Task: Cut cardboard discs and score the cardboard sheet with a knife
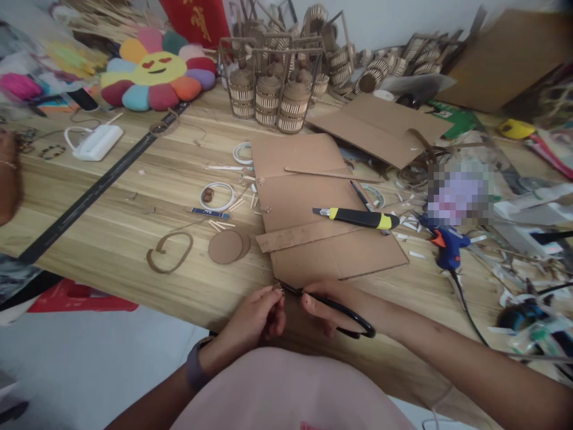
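Note:
My right hand [331,301] is wrapped round a pair of black-handled scissors [367,328], their blades pointing left toward my other hand. With thumb and fingers pinched together, my left hand [257,313] grips something small and brownish at the scissor tips; its kind is too small to tell. Just beyond both hands lies a cardboard sheet [313,260]. On that sheet rest a cardboard strip [295,237] and a yellow-and-black utility knife [358,218]. Round cardboard discs [225,247] sit to the left, beside a curled brown strip [190,242].
A blue glue gun [450,248] with a cord lies at right among paper scraps. Tape rolls [231,190] and small sticks [219,226] are left of the cardboard. Miniature slatted buckets [267,98] and a flower cushion [159,68] stand behind. Another person's arm [9,179] shows at far left.

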